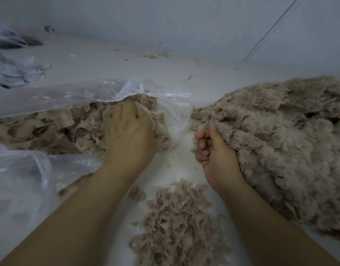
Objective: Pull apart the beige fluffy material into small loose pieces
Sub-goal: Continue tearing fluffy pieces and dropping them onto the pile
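At nine o'clock a clear plastic bag (50, 96) is seen, lying open on the white surface (184, 77), and it is filled with beige fluffy material (56, 129) in torn flakes. The left hand (129, 131) is pushed into the mouth of this bag, palm down, with the fingers curled into the material; a clump seems to be gripped, but the fingertips are hidden, so this is only judged. At six o'clock a small pile of loose pieces (175, 223) is lying between the two forearms. Toward three o'clock the right hand (213, 150) is held with its fingers curled, and the edge of the large fluffy mass (280, 141) is pinched between thumb and fingers. The step in hand is judged to be the taking of a new portion. For the next move, a small tuft must be held firmly by both hands and drawn apart gently, so that only small pieces are released.
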